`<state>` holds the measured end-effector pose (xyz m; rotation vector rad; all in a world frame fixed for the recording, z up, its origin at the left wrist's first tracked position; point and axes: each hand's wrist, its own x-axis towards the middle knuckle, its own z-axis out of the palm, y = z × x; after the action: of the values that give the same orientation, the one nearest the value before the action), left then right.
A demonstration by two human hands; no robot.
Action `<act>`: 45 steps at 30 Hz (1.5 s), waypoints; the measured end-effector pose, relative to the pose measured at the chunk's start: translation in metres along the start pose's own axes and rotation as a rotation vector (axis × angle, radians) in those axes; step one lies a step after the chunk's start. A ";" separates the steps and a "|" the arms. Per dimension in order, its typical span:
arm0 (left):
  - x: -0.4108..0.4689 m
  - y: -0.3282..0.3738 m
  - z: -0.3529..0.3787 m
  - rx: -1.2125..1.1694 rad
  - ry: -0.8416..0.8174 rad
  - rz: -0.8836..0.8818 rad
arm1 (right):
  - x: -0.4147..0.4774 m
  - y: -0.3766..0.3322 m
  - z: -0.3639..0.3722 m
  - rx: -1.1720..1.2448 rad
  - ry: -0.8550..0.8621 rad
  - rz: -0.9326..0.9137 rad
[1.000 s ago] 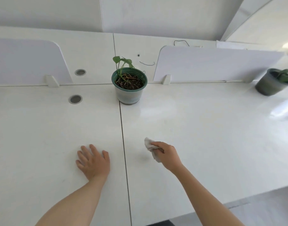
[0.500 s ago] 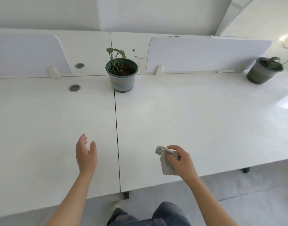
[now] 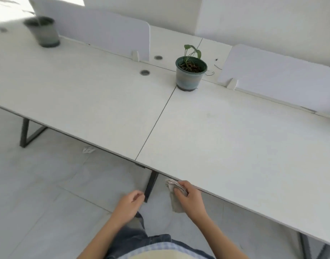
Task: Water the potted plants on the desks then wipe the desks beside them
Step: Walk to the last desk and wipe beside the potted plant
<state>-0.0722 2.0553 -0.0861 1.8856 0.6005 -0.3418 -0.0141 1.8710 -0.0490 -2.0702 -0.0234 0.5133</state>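
Grey cloth (image 3: 175,204): bunched in the right hand (image 3: 191,201), just off the near edge of the white desk (image 3: 235,146); a wad sticks out past the fingertips and a loose tail hangs below the palm.
Right fingers (image 3: 179,191): curled round the cloth, pinning it against the palm.
Left hand (image 3: 127,205): over the floor tiles (image 3: 39,184), just beside the dark desk leg (image 3: 151,186); fingers loosely curled, holding nothing.
Potted plant (image 3: 190,74): upright at the far side of the desk, on the seam between two desktops, well apart from both hands.
Hard to make out: the right thumb is hidden; the second pot (image 3: 43,31) at far left is blurred; the right divider panel (image 3: 283,75) is cut by the frame edge.
Change: half a second ago both hands were above the desktop, the left one with straighter fingers; now both sit past its near edge, the view has swung, and the left pot is newly in sight.
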 end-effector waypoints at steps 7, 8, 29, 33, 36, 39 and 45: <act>-0.072 -0.045 -0.023 -0.185 0.315 -0.188 | -0.023 -0.003 0.038 -0.197 -0.252 -0.123; -0.079 -0.051 -0.027 -0.211 0.355 -0.209 | -0.026 -0.004 0.044 -0.206 -0.274 -0.125; -0.205 -0.222 -0.239 -0.384 0.676 -0.283 | -0.122 -0.090 0.306 -0.276 -0.360 -0.198; -0.228 -0.264 -0.274 -0.473 0.773 -0.363 | -0.137 -0.116 0.352 -0.328 -0.434 -0.233; -0.227 -0.281 -0.281 -0.526 0.735 -0.397 | -0.140 -0.134 0.368 -0.335 -0.415 -0.243; -0.213 -0.285 -0.291 -0.522 0.665 -0.408 | -0.131 -0.144 0.382 -0.378 -0.396 -0.242; -0.181 -0.299 -0.342 -0.517 0.685 -0.448 | -0.088 -0.183 0.442 -0.406 -0.449 -0.253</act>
<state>-0.4033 2.4149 -0.0982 1.3228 1.4302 0.1906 -0.2227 2.3104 -0.0638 -2.2508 -0.6945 0.8570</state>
